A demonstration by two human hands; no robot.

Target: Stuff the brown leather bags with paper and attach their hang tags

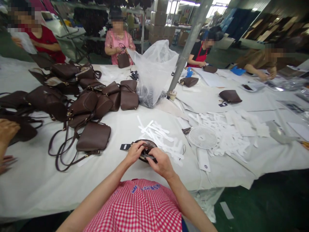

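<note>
In front of my apron, a small dark brown handbag (150,145) is held with its opening toward me. My left hand (134,152) grips its left rim, thumb and fingers closed on the edge. On the other side, my right hand (163,163) has its fingers curled over the right rim, with the thumb at the opening. What lies inside the bag is too dark to make out. A black tag (125,147) sticks out to the left of the bag. White paper strips (156,130) lie on the table just beyond it.
A brown bag with straps (94,137) and a large pile of brown bags (83,104) lie left. Ahead are a clear plastic sack (156,71) and a metal pole (187,48). A white fan (203,137) stands right. Several co-workers surround the table (169,183); one's hand (8,130) is far left.
</note>
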